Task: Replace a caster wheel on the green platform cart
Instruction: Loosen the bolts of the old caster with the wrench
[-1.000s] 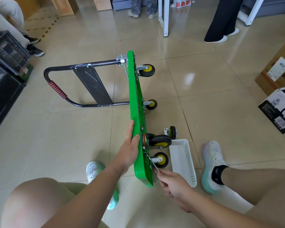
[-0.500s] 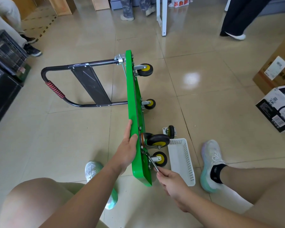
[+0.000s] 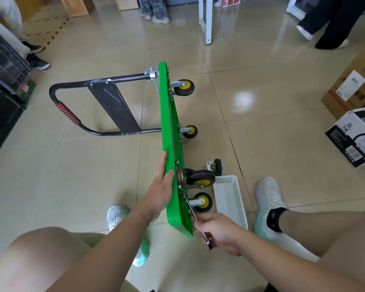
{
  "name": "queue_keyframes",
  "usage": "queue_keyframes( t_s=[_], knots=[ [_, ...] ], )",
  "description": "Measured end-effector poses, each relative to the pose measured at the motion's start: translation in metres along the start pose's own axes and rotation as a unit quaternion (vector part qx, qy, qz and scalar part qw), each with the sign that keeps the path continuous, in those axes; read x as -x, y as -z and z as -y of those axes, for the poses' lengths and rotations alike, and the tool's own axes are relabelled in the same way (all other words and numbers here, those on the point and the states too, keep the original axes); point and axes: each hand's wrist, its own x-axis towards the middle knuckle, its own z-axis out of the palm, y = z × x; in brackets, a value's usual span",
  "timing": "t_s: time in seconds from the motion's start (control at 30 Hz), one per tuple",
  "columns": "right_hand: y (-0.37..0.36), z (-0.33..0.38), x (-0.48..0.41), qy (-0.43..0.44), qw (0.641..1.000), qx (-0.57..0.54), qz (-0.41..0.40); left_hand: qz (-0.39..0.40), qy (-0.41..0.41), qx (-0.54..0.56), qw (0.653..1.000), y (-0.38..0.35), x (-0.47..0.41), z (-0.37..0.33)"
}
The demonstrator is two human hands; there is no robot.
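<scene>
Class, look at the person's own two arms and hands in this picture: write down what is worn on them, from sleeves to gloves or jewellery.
Nothing is worn. The left arm and right arm are bare as far up as the picture shows, no sleeve in view. The left hand and right hand are ungloved; no watch, band or ring shows.

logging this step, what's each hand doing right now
Left hand: open, straight fingers pressed on the green cart deck, thumb over its edge.
Right hand: closed around a thin metal tool set at the near caster mount.
</scene>
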Motion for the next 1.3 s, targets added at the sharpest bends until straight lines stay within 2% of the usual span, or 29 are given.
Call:
queue_keyframes(
  t_s=[0.27,0.43,0.7,0.87,0.97,1.0,1.07,1.1,1.13,1.2,1.3],
  knots=[
    [-0.003,0.002,-0.006,-0.001,0.999,0.037,-0.012,0.002,0.003,0.009,1.0,0.0,-0.001,0.002],
    [0.0,0.001,-0.014,0.013,0.993,0.12,-0.013,0.0,0.006,0.014,1.0,0.001,-0.002,0.004],
    [0.001,-0.013,-0.03,0.063,0.98,0.183,-0.046,0.008,0.002,0.006,1.0,0.002,-0.003,0.005],
    [0.003,-0.019,-0.058,0.093,0.959,0.251,-0.096,0.009,0.002,0.016,1.0,0.001,-0.004,0.008],
    [0.007,-0.028,-0.074,0.135,0.922,0.342,-0.118,0.008,0.002,0.02,1.0,0.001,-0.005,0.008],
    [0.007,-0.024,-0.072,0.137,0.929,0.316,-0.137,0.009,0.002,0.021,1.0,0.002,-0.004,0.007],
    [0.006,-0.019,-0.062,0.129,0.947,0.28,-0.094,0.012,0.001,0.019,1.0,0.002,-0.003,0.005],
    [0.01,-0.017,-0.052,0.141,0.922,0.344,-0.105,0.013,-0.002,0.018,1.0,0.002,-0.003,0.005],
    [0.016,-0.019,-0.047,0.129,0.909,0.383,-0.105,0.015,-0.003,0.017,1.0,0.002,-0.003,0.006],
    [0.019,-0.019,-0.034,0.071,0.924,0.366,-0.089,0.014,-0.002,0.021,1.0,0.002,-0.003,0.007],
    [0.015,-0.019,-0.018,0.031,0.944,0.321,-0.066,0.016,0.0,0.025,1.0,0.001,-0.003,0.005]
  ],
)
